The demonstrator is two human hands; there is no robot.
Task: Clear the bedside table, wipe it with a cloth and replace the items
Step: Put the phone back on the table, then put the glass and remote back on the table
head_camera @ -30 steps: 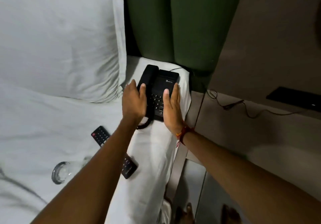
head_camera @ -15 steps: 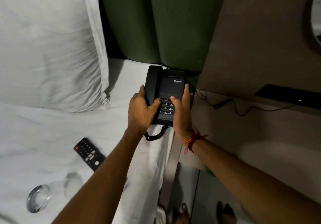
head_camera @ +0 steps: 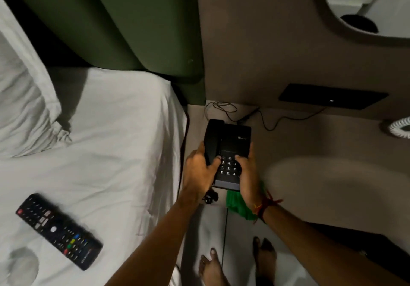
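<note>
Black telephone (head_camera: 227,152), centre of frame: held over the beige worktop (head_camera: 310,143), handset on its cradle at left, keypad facing up. Left hand (head_camera: 199,172) grasping the handset side, thumb on the keypad edge; right hand (head_camera: 248,174) grasping the opposite side, red thread at the wrist. Coiled cord (head_camera: 209,197) dangling below the base. Green cloth (head_camera: 238,204) just beneath the right hand, at the worktop's front edge. Thin cable (head_camera: 266,121) trailing along the wall behind. Remote control (head_camera: 58,230), lower left, lying on the white bed (head_camera: 111,141). Pillow (head_camera: 24,99) at far left.
</note>
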